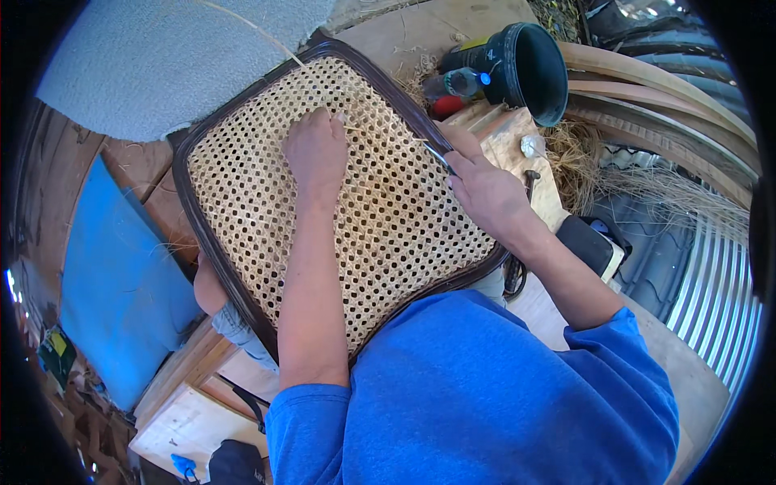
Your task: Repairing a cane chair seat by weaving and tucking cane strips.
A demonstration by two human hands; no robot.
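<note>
atop the cane panel [380, 218], left hand [317, 149] half-curled toward the far edge, hold unclear; right hand [490, 196] clasping thin tool [440, 156] by right edge.

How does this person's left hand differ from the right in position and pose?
The left hand is on the woven panel; the right hand is beside the dark frame's right edge. The right hand grips a slim metal tool; the left hand shows no tool. Both are bare.

left hand [317, 152]: curled, palm down | right hand [489, 192]: angled inward, gripping
</note>
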